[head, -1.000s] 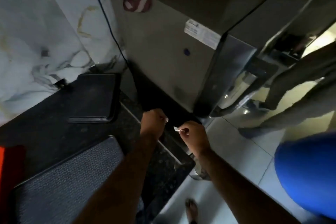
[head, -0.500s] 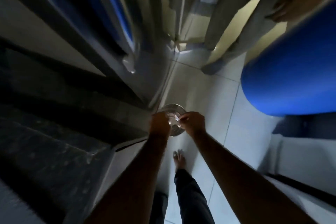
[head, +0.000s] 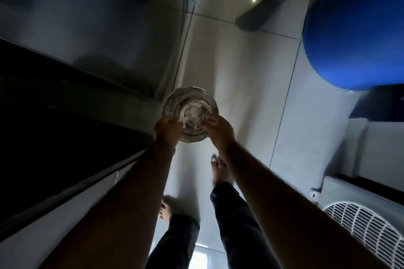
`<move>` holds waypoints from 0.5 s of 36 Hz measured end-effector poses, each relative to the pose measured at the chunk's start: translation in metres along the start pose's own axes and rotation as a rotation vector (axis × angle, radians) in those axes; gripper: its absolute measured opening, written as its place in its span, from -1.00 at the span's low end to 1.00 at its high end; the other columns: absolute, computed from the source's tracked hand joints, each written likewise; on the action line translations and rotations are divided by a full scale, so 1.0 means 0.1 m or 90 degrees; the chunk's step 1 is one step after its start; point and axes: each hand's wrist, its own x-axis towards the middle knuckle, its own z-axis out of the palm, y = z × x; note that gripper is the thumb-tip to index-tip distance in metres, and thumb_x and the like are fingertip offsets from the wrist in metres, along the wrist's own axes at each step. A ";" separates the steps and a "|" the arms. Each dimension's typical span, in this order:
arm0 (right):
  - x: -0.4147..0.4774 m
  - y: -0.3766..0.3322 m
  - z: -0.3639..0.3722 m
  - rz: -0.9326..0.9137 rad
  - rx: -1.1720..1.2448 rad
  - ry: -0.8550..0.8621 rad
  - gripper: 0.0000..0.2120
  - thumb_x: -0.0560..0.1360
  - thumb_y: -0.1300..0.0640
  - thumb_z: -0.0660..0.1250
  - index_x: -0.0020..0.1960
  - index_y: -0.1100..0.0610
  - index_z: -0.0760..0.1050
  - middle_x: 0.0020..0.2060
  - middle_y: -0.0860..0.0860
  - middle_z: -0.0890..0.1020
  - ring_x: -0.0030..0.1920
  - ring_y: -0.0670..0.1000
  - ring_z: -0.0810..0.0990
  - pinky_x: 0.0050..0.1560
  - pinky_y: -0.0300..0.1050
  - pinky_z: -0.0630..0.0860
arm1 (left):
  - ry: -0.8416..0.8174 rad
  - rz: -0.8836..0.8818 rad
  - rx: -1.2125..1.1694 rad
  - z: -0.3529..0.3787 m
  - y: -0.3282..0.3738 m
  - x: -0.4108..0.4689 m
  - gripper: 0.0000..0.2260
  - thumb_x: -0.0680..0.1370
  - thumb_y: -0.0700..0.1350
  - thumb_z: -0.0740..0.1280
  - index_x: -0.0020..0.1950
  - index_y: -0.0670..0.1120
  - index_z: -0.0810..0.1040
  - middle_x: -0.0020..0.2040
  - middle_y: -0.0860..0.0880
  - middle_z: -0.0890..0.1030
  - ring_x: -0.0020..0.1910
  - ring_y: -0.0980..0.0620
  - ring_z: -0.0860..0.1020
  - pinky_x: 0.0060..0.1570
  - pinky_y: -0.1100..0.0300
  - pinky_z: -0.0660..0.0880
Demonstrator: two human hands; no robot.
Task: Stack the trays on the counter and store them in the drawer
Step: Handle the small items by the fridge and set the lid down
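So I'm looking straight down here, and far left there's the dark counter (head: 54, 116) edge with a pale cabinet front (head: 72, 201) below it. No drawer is visibly open from this angle, so I honestly can't tell where I'd be stashing anything. My left hand (head: 167, 130) is curled around the near-left rim of a round shiny tray (head: 189, 113), fingers closed on the edge, and I've got it out in front of me over the floor (head: 240, 85), clear of the counter rather than resting on it. It's a small glassy or metal thing with ribbed edges and a raised centre, and as far as I can see there's nothing in it, though reflections make that hard to call, and I can't say if it's one piece or two nested. My right hand (head: 219, 131) pinches the near-right side, thumb over the top, so both hands share the load. I reckon that's why it sits roughly level: a slippery dish like this would tip from one side. My guess is I'm carrying it toward storage, stacking part maybe done, can't confirm. Further right there's a big blue drum (head: 354, 33) on the floor, contents hidden, and a white fan grille (head: 367, 233) down in the corner, both well apart from the tray.
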 end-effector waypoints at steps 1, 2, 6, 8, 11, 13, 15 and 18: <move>-0.01 0.02 -0.02 -0.011 -0.014 0.006 -0.66 0.42 0.03 0.46 0.18 0.05 0.61 0.06 0.01 0.73 0.12 0.02 0.66 0.22 -0.02 0.56 | 0.001 0.003 0.000 0.02 0.00 0.01 -0.75 0.47 -0.26 0.37 0.14 -0.20 0.61 0.16 -0.28 0.64 0.15 -0.29 0.61 0.19 -0.23 0.56; -0.04 0.01 -0.06 -0.028 -0.032 0.008 -0.68 0.43 0.03 0.45 0.17 0.05 0.61 0.04 0.00 0.73 0.10 -0.01 0.66 0.19 -0.06 0.55 | 0.002 0.011 0.020 0.03 0.01 -0.01 -0.75 0.50 -0.28 0.36 0.17 -0.21 0.60 0.18 -0.27 0.63 0.18 -0.29 0.59 0.22 -0.20 0.55; -0.27 -0.12 -0.27 -0.158 -0.321 0.009 -0.56 0.56 -0.02 0.30 0.39 0.11 0.46 0.28 0.09 0.60 0.31 0.10 0.53 0.33 -0.02 0.46 | 0.002 0.093 0.248 -0.06 0.19 -0.35 -0.76 0.58 -0.17 0.27 0.19 -0.23 0.59 0.18 -0.24 0.63 0.19 -0.24 0.57 0.18 0.01 0.48; -0.42 -0.24 -0.40 -0.244 -0.487 0.008 -0.47 0.59 -0.05 0.23 0.49 0.14 0.31 0.40 0.11 0.46 0.43 0.13 0.40 0.37 0.02 0.40 | 0.003 0.167 0.351 -0.14 0.30 -0.61 -0.74 0.61 -0.11 0.25 0.18 -0.26 0.56 0.20 -0.26 0.61 0.20 -0.24 0.55 0.15 0.03 0.45; -0.71 -0.52 -0.59 -0.333 -0.643 0.009 -0.35 0.61 -0.11 0.17 0.57 0.20 0.12 0.55 0.16 0.25 0.58 0.15 0.15 0.48 0.10 0.25 | 0.002 0.266 0.404 -0.28 0.51 -1.02 -0.62 0.62 0.03 0.25 0.28 -0.23 0.50 0.28 -0.24 0.56 0.26 -0.22 0.52 0.22 0.00 0.43; -0.95 -0.76 -0.74 -0.348 -0.682 0.012 -0.31 0.63 -0.17 0.10 0.60 0.21 0.05 0.60 0.14 0.15 0.62 0.14 0.05 0.53 0.12 0.18 | 0.002 0.293 0.399 -0.41 0.71 -1.31 -0.54 0.60 0.12 0.24 0.36 -0.16 0.45 0.33 -0.21 0.54 0.31 -0.20 0.50 0.29 -0.02 0.42; -1.23 -1.01 -0.88 -0.355 -0.697 0.029 -0.29 0.64 -0.22 0.03 0.61 0.20 -0.01 0.62 0.12 0.08 0.63 0.11 -0.01 0.56 0.13 0.13 | -0.002 0.294 0.398 -0.58 0.94 -1.60 -0.50 0.60 0.18 0.21 0.39 -0.14 0.43 0.36 -0.20 0.51 0.34 -0.19 0.47 0.32 -0.03 0.41; -1.68 -1.38 -1.04 -0.389 -0.714 0.053 -0.26 0.62 -0.27 -0.02 0.61 0.18 -0.04 0.63 0.10 0.04 0.63 0.09 -0.05 0.58 0.13 0.08 | 0.015 0.335 0.471 -0.85 1.26 -2.05 -0.42 0.60 0.23 0.16 0.44 -0.16 0.36 0.45 -0.24 0.42 0.42 -0.22 0.39 0.40 -0.11 0.35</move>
